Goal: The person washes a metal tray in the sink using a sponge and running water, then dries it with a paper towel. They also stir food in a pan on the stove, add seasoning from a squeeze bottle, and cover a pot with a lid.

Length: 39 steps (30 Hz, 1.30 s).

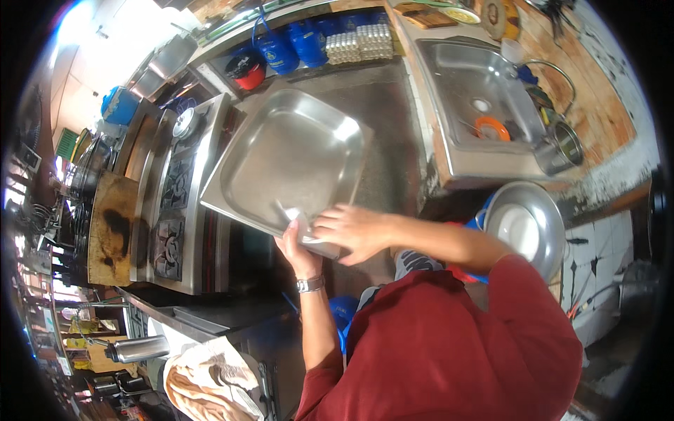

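Observation:
A large rectangular stainless-steel pan is held tilted in front of me, its hollow inside facing up. My left hand is closed on its near rim, thumb over the edge; a metal-band watch is on that wrist. My right hand reaches across to the pan's near corner beside the left one. Its fingers are bent and pressed together over the metal, slightly blurred. A small whitish patch shows between the hands; whether it is a cloth or a glint I cannot make out.
A gas stove with a lid on it stands left. At right is a steel sink holding an orange dish, with a metal pot beside it. A wide metal bowl sits below. Blue containers and egg trays are at the back.

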Tool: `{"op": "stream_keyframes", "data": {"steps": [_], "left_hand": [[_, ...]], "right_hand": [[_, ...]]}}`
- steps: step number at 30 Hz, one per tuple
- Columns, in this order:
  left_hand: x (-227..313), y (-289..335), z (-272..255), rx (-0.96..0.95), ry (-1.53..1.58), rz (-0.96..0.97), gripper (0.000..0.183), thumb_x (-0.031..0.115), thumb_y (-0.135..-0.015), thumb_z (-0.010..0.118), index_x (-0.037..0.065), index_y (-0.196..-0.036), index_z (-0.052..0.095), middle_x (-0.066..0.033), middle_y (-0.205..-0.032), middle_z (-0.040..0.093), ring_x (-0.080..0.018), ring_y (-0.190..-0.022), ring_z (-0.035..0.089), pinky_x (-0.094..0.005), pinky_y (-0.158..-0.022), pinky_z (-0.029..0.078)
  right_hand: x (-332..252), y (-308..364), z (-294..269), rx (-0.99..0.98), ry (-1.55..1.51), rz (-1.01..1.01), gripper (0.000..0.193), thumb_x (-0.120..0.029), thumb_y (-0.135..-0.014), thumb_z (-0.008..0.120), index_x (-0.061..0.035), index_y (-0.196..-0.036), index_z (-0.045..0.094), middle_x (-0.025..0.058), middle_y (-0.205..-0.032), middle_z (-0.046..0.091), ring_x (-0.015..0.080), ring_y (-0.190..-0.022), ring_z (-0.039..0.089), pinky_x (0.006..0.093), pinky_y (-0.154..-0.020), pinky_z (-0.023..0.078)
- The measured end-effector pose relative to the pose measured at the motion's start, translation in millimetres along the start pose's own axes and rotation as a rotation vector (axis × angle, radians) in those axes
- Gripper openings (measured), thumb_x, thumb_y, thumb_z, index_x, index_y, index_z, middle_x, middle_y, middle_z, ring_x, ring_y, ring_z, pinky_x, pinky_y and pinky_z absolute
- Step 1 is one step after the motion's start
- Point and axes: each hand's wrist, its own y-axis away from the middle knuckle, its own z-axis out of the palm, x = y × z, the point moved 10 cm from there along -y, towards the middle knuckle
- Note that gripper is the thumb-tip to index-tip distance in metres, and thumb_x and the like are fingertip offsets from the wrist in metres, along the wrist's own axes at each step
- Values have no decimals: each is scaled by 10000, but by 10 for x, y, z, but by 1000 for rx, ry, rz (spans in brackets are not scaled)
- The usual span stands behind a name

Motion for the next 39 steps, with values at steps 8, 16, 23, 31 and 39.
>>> {"op": "stream_keyframes", "data": {"steps": [8, 16, 23, 31, 39], "left_hand": [[-420, -1332, 422, 81, 45, -169, 473, 327, -893, 578, 1, -1226, 493, -138, -1136, 565, -270, -1018, 580, -398, -875, 479], [-804, -2442, 460, 73, -122, -271, 440, 209, -788, 596, 11, -1175, 524, -129, -1097, 589, -272, -1001, 582, -423, -863, 478], [-1128, -3223, 1070, -94, -136, -324, 446, -12, -648, 536, 6, -1094, 531, -104, -924, 600, -241, -831, 612, -361, -745, 537], [-1590, -4467, 1251, -171, 19, -356, 362, 90, -720, 602, 4, -1069, 559, -64, -905, 613, -165, -814, 607, -312, -710, 508], [-1445, -6208, 1390, -254, -10, -560, 710, 531, -885, 525, 27, -1356, 354, -166, -1233, 545, -315, -1063, 605, -530, -824, 534]], "right_hand": [[2843, 28, -180, -273, 365, 249, 638, -324, -588, 803, 7, -1092, 594, 172, -1119, 589, 315, -1074, 538, 411, -942, 413], [4002, 2, -850, -191, 436, 156, 539, -466, -940, 432, -48, -1257, 557, 70, -1409, 465, 206, -1320, 406, 540, -1147, 126], [5356, -1150, -1216, -174, 925, 186, 501, -346, -960, 407, 12, -1297, 504, 146, -1429, 409, 259, -1385, 291, 503, -1166, 104], [5221, -1900, -150, -184, -443, 124, 480, -384, -946, 516, -49, -1290, 516, 199, -1391, 417, 346, -1308, 372, 426, -1087, 324], [6336, -2569, -1077, -276, 179, -26, 456, -563, -820, 590, -108, -783, 587, 56, -729, 581, 255, -696, 606, 378, -549, 473]]}}
